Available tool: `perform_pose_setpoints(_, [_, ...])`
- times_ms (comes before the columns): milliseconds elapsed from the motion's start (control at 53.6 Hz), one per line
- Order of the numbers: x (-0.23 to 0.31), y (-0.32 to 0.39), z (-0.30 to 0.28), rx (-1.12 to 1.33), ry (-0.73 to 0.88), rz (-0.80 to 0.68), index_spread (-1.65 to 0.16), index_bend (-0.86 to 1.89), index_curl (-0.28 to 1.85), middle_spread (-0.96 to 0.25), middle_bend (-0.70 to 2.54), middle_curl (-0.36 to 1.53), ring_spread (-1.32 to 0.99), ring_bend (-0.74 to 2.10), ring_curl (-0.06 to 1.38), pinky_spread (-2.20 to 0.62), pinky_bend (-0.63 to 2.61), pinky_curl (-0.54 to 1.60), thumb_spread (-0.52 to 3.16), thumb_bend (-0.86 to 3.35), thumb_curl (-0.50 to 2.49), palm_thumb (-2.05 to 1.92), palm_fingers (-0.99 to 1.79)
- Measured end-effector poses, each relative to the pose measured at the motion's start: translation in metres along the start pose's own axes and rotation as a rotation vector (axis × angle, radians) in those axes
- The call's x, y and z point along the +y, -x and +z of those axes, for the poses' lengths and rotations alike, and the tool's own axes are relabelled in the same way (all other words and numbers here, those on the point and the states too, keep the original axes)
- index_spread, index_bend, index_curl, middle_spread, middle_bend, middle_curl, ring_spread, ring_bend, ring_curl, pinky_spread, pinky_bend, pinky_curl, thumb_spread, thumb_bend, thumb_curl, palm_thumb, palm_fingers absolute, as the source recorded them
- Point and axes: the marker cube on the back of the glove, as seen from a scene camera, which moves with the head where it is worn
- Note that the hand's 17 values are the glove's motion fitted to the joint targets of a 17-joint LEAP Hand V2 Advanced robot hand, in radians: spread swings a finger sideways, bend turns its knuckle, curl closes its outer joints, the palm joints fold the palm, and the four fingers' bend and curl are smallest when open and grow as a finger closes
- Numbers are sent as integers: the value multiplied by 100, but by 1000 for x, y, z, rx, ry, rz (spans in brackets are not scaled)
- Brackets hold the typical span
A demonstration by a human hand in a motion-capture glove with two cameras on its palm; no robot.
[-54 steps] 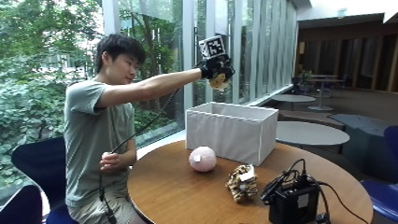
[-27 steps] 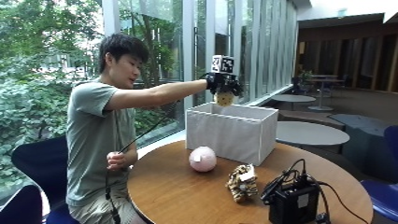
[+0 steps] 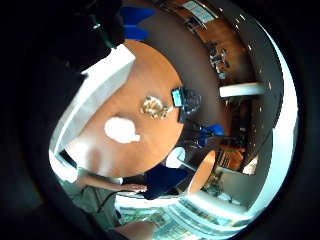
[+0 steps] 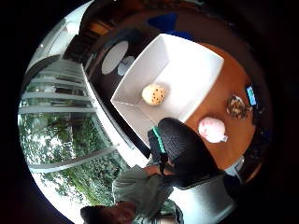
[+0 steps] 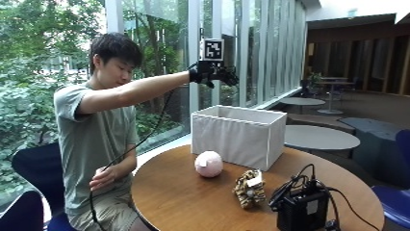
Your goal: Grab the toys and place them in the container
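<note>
1. Tall glass walls with green trees behind them fill the left and centre of the outside view. A person sits at the left of a round wooden table (image 5: 185, 202). The gloved right hand (image 5: 214, 75) is raised in the upper centre, above the white container (image 5: 238, 134); its fingers hang loosely spread with nothing in them. The container stands upright at the table's far edge, its open top up.

2. Just in front of the container, lower centre, a round pink toy (image 5: 209, 164) lies on the table; no long axis shows. To its right stands a brown spotted toy (image 5: 249, 189), upright with a white tag, its facing unclear. A black device (image 5: 302, 208) with cables sits at the lower right.

3. From the thumb side palm view, the container (image 4: 135, 84) opens toward the camera. A round, dark-spotted yellow toy (image 4: 153, 94) lies on its floor near one corner. A black gloved finger (image 4: 182, 149) crosses the lower centre. The pink toy (image 4: 211, 129) lies on the table beside the container wall.

4. From the little finger side palm view, the pink toy (image 3: 120, 130) and the brown toy (image 3: 155, 107) lie apart on the table (image 3: 150, 70).
</note>
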Motion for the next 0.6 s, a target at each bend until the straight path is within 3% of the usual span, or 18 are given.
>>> perform_pose_setpoints(149, [39,-58,23,-54,41,-61,-22,8,33,-2,23,50,-8,81,35,-1,104,35,124,-2,43,-1,-9])
perform_pose_setpoints(299, [58,-119,85,23,107,-74,-21,9,29,-4,21,48,-9,78,34,-2,103,35,126,-2,40,-1,-11])
perform_pose_setpoints(336, [56,-133,103,24,121,-15,-21,9,28,-5,21,48,-9,77,34,-2,103,34,127,-2,39,0,-12])
perform_pose_setpoints(410, [41,-168,142,-68,138,293,-21,9,26,-5,20,47,-9,75,33,-2,102,34,128,-1,38,0,-13])
perform_pose_setpoints(597, [36,-154,265,67,295,285,-21,10,24,-2,16,44,-5,62,30,0,103,35,125,-2,36,0,-18])
